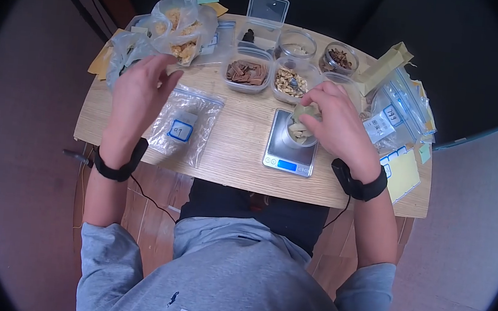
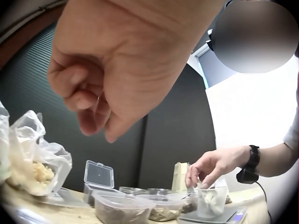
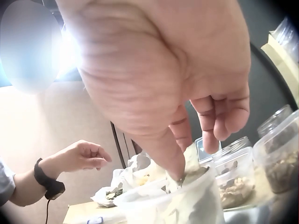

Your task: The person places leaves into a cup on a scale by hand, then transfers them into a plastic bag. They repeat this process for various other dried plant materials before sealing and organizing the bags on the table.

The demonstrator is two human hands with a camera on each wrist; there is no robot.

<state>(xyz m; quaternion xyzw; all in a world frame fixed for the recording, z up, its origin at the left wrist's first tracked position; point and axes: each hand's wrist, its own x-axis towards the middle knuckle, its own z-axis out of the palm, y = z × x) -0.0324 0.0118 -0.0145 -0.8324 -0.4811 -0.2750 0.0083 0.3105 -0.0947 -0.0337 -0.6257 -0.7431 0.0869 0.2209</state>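
A small digital scale (image 1: 287, 158) stands near the front of the table with a clear plastic cup (image 3: 140, 210) on it. Pale, thin dried slices (image 1: 300, 133) fill the cup. My right hand (image 1: 339, 125) reaches over the rim and pinches one pale slice (image 3: 189, 161) between thumb and fingers; its fingertips are partly hidden. My left hand (image 1: 141, 94) is raised over the left side of the table, near the plastic bags. Its fingers (image 2: 84, 100) hang loosely curled and hold nothing visible.
Plastic tubs of brown bark strips (image 1: 248, 72) and chopped tan pieces (image 1: 291, 83) stand behind the scale, with round jars (image 1: 339, 57) farther back. White bags (image 1: 180, 26) with yellowish flakes lie back left. A labelled zip bag (image 1: 186, 125) lies front left, more bags (image 1: 393, 118) right.
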